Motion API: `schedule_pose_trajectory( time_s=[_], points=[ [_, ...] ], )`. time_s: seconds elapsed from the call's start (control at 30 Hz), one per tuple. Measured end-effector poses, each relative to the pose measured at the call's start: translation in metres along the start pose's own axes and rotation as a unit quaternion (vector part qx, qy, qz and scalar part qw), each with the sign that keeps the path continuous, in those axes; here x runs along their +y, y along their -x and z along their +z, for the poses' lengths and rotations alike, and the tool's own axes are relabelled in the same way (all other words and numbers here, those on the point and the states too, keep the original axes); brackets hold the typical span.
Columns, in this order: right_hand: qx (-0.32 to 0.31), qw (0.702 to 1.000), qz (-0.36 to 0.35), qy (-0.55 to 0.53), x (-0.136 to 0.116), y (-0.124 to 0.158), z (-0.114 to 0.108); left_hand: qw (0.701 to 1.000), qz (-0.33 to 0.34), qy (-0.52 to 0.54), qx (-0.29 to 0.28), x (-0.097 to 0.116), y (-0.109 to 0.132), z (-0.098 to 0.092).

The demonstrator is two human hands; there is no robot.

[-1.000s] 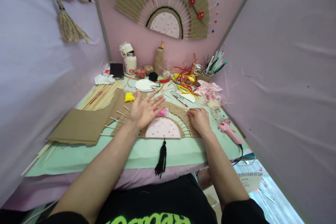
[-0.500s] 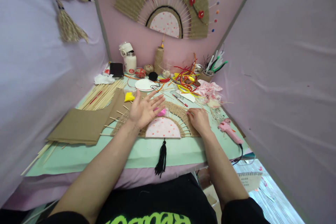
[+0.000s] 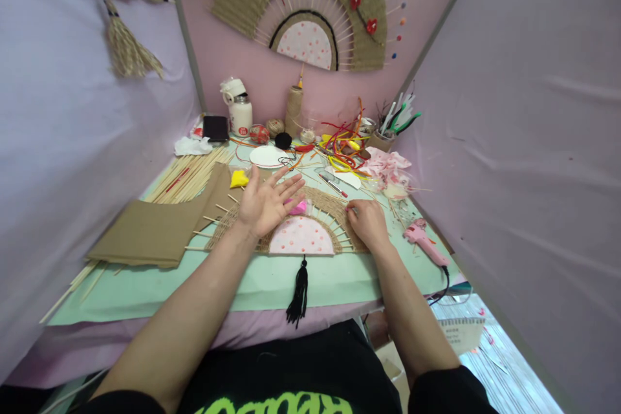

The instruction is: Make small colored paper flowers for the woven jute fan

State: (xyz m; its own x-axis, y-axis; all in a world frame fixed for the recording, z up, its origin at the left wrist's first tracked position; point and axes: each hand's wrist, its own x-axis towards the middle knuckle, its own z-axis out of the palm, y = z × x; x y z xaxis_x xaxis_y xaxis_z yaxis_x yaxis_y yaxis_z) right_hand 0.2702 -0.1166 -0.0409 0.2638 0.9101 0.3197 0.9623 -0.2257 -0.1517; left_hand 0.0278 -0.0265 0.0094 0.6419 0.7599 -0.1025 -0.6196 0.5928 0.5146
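Note:
A half-round woven twine fan (image 3: 334, 210) with a dotted white centre piece (image 3: 301, 237) lies on the pale green table cover. From its straight lower edge hangs a black tassel (image 3: 297, 294). Over the fan's left part, my left hand (image 3: 266, 204) is held palm up with its fingers spread and nothing in it. Just beyond those fingertips is a bright pink lump (image 3: 299, 207) in clear wrap. My right hand (image 3: 367, 221) is over the fan's right part, fingers curled and pinched together; what they hold, if anything, is too small to make out.
A pink glue gun (image 3: 423, 242) lies at right. Brown cardboard (image 3: 145, 233) and thin sticks (image 3: 187, 178) are at left, near a yellow lump (image 3: 239, 179). Behind are a white bottle (image 3: 240, 116), a twine spool (image 3: 294, 111) and coloured pipe cleaners (image 3: 342, 149).
My right hand's fingertips have shifted very slightly. My left hand and the fan stay in place.

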Motion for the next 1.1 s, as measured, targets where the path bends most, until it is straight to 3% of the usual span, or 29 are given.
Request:
schedule_pose_trajectory(
  time_s=[0.4,1.1],
  points=[
    [0.011,1.000,-0.003,-0.019,0.006,0.003,0.004,1.000,0.008,-0.020,-0.020,-0.001,-0.002,-0.004],
    [0.033,0.998,-0.021,-0.042,0.012,0.005,0.010,0.999,0.013,-0.044,-0.005,-0.002,0.000,-0.001]
  ],
)
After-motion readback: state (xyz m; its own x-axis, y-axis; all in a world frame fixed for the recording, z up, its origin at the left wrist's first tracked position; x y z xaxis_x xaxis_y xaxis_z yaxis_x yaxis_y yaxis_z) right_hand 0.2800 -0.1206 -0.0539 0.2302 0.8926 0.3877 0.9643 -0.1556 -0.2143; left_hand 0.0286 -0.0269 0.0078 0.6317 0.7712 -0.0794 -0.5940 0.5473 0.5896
